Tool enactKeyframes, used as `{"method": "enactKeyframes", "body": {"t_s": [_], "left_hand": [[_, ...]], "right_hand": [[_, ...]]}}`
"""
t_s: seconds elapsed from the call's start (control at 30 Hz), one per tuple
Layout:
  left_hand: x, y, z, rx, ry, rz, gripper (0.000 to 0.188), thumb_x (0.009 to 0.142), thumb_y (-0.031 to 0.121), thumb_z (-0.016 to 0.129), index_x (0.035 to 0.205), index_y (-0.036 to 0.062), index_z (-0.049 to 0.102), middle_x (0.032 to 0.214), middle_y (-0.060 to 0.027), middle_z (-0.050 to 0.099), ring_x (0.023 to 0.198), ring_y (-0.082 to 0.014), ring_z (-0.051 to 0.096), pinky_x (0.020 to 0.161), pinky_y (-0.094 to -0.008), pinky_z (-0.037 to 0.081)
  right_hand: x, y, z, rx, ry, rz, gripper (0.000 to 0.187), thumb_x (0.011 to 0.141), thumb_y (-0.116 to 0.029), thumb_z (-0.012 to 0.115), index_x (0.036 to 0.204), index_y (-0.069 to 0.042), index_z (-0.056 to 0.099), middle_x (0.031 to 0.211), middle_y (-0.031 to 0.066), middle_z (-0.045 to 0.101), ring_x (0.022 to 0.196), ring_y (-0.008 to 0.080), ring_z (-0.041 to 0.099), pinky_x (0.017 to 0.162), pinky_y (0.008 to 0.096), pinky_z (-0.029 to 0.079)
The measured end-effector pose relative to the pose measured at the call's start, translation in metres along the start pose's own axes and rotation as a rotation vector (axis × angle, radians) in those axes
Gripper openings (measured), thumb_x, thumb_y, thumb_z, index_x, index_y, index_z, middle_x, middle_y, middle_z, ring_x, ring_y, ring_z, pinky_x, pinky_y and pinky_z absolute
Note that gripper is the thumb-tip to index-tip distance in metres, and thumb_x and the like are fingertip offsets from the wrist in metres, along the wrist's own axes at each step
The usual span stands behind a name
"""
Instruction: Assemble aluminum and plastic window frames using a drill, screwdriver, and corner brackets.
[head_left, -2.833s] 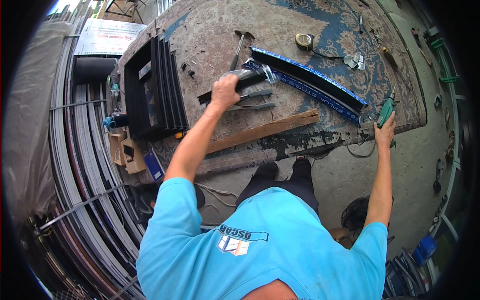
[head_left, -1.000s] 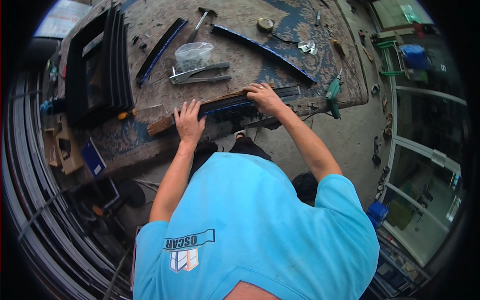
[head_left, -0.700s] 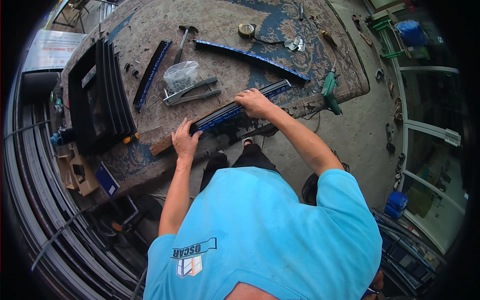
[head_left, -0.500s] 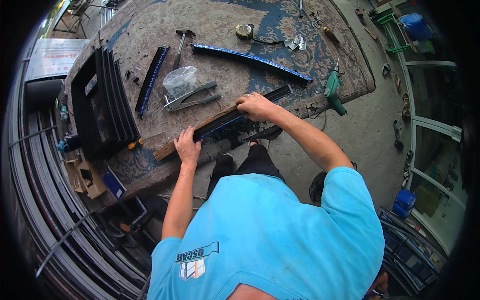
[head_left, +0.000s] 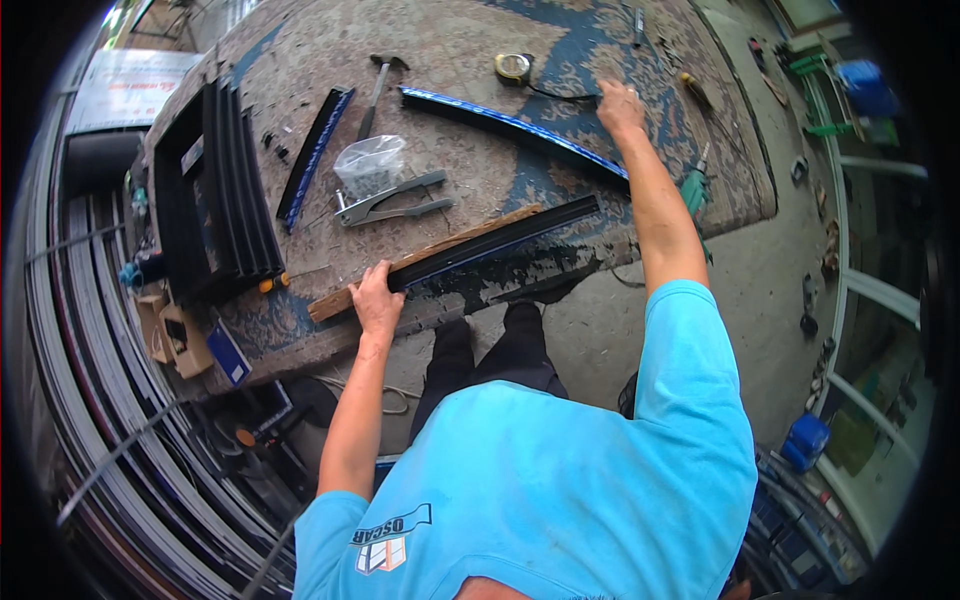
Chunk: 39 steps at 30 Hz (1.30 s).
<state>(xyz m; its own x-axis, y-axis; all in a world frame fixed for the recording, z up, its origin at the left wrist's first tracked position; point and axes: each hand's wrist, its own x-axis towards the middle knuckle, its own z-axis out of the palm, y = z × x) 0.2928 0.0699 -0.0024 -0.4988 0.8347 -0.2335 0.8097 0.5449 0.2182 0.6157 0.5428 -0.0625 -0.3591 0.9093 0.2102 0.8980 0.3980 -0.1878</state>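
Now the left hand (head_left: 377, 298), fingers half-curled, holds one end of the long black metal profile (head_left: 500, 237) lying along a brown wooden strip (head_left: 332, 304); the right hand (head_left: 621, 110) reaches out, grip unclear.

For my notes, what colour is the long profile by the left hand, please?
The profile is black, some blue on its near side: head view.

Rough wooden plank (head_left: 334, 302), smooth matt metal profile (head_left: 505, 237)
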Motion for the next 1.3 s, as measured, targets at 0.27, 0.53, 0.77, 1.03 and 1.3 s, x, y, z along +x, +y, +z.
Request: {"method": "enactKeyframes", "body": {"t_s": [0.27, 0.53, 0.77, 1.03, 1.3], "left_hand": [[-0.006, 0.004, -0.003, 0.021, 0.040, 0.038, 0.063, 0.068, 0.010, 0.089, 0.126, 0.0126, 0.065, 0.121, -0.0104, 0.072, 0.121, -0.0337, 0.065, 0.109, -0.0674, 0.042], [-0.003, 0.000, 0.002, 0.092, 0.037, 0.077, 0.060, 0.072, 0.013, 0.088, 0.127, 0.0142, 0.065, 0.133, -0.0009, 0.069, 0.126, -0.0256, 0.062, 0.111, -0.0712, 0.041], [-0.005, -0.017, 0.010, -0.117, 0.062, 0.090, 0.061, 0.075, 0.015, 0.085, 0.132, 0.0115, 0.063, 0.134, -0.0073, 0.067, 0.131, -0.0291, 0.059, 0.118, -0.0724, 0.031], [-0.005, -0.043, 0.019, -0.806, 0.170, 0.198, 0.048, 0.094, 0.032, 0.073, 0.137, 0.0112, 0.064, 0.139, -0.0127, 0.065, 0.135, -0.0309, 0.056, 0.120, -0.0628, 0.022], [-0.001, -0.046, 0.021, -0.952, 0.385, 0.141, 0.018, 0.099, 0.022, 0.069, 0.109, 0.0073, 0.076, 0.099, -0.0125, 0.078, 0.096, -0.0316, 0.071, 0.106, -0.0471, 0.045]], "right_hand": [[-0.010, -0.020, -0.007, -0.022, -0.097, -0.076, 0.014, 0.094, -0.014, 0.063, 0.100, -0.013, 0.076, 0.107, 0.0120, 0.076, 0.102, 0.0332, 0.073, 0.087, 0.0457, 0.058], [-0.122, -0.206, -0.031, 0.549, -0.441, -0.095, 0.022, 0.090, -0.031, 0.071, 0.096, -0.011, 0.077, 0.096, 0.0171, 0.076, 0.095, 0.0387, 0.073, 0.082, 0.0477, 0.058], [-0.167, -0.285, -0.024, 0.767, -0.329, -0.057, 0.023, 0.092, -0.024, 0.072, 0.108, -0.010, 0.081, 0.108, 0.0160, 0.076, 0.102, 0.0331, 0.073, 0.087, 0.0403, 0.056], [-0.240, -0.356, -0.054, 0.869, -0.567, -0.210, 0.029, 0.089, -0.001, 0.071, 0.118, 0.002, 0.069, 0.106, 0.0199, 0.074, 0.100, 0.0309, 0.075, 0.087, 0.0386, 0.058], [-0.286, -0.379, -0.070, 0.723, -0.520, -0.365, 0.077, 0.084, -0.002, 0.070, 0.156, -0.008, 0.043, 0.137, 0.0198, 0.063, 0.128, 0.0343, 0.062, 0.107, 0.0460, 0.050]]}}
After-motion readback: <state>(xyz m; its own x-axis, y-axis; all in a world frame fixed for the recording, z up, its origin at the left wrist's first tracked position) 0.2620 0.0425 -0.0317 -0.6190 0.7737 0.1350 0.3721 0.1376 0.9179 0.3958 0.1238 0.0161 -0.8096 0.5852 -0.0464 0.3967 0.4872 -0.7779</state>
